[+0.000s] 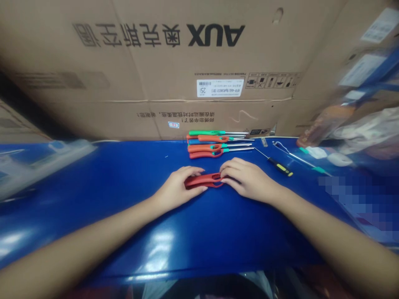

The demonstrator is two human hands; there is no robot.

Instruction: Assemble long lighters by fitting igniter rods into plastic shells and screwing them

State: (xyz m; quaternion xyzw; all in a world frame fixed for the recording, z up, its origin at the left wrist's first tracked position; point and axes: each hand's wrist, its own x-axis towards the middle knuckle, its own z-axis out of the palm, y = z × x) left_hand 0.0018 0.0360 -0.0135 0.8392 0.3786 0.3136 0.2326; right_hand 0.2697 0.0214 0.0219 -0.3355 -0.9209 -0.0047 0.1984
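Note:
A red plastic lighter handle [203, 180] lies on the blue table [131, 187] in the middle. My left hand [179, 187] grips its left end with fingers curled over it. My right hand [246, 177] closes on its right end, fingers bent over the loop. Both hands rest on the table top.
Just behind the hands lies a row of several long-nosed lighters [215, 144] with orange and green handles. A black and yellow screwdriver [279, 166] and a thin green-tipped tool [307, 162] lie to the right. A large cardboard box [187, 62] stands along the back. Blurred clutter sits at far right.

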